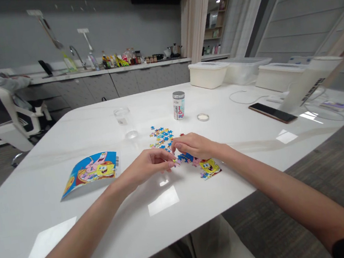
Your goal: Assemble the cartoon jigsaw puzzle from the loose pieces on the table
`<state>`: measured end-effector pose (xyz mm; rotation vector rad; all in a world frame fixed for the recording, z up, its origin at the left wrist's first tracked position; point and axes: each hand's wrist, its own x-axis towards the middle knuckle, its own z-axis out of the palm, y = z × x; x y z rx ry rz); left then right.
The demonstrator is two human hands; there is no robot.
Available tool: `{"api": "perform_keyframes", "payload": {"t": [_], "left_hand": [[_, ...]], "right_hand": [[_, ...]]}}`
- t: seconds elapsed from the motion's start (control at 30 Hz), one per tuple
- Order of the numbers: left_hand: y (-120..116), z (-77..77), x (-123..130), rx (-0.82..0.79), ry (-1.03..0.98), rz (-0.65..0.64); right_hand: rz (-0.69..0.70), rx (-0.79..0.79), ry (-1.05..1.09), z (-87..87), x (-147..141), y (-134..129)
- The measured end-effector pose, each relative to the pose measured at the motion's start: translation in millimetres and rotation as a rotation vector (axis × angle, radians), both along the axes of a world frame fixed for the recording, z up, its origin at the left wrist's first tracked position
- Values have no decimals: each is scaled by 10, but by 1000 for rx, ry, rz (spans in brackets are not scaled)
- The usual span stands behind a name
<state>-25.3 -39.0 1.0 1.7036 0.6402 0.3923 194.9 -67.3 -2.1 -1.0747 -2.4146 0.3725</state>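
Observation:
My left hand [155,161] is closed in a pinch, with a small yellow and pink puzzle piece [176,163] at its fingertips. Just to the right, my right hand [193,145] has its fingers curled together; anything between them is hidden. Below the right hand lies a partly joined jigsaw puzzle [210,168] showing a yellow cartoon character, part of it covered by the hand. Beyond both hands spreads a heap of loose puzzle pieces [164,135], mostly blue. A curved picture sheet [93,171] with the same cartoon rests left of my left hand.
A clear jar [124,123] and a printed can [179,105] stand behind the pieces, near a round lid [203,117]. On the right are a phone [272,112], a white cylinder [311,83], cables and several plastic boxes [209,74]. A person sits far left.

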Motion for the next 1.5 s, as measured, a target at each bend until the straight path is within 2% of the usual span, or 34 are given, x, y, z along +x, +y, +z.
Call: {"api": "perform_keyframes", "payload": {"t": [0.2,0.33,0.47,0.6,0.8,1.13,1.5], "left_hand": [[-140,-87,95,175,57,-60],[-299,-155,202,496,109,-91],[-341,-245,252,857,88,-150],[-317,-287,235,1027,131,-193],[-302,-289,211,1105,161,-219],[-299,-256,206,1073,148,-259],[-315,-251,203,1084,131,-285]], "right_hand": [[25,-11,-3,-5,15,26],[22,-27,-15,-25,27,57],[9,-53,-57,-20,28,61],[5,-52,-67,19,40,37],[-30,-26,-59,97,77,-7],[-20,-31,-35,154,104,-37],[-41,-50,-68,140,115,-20]]}}
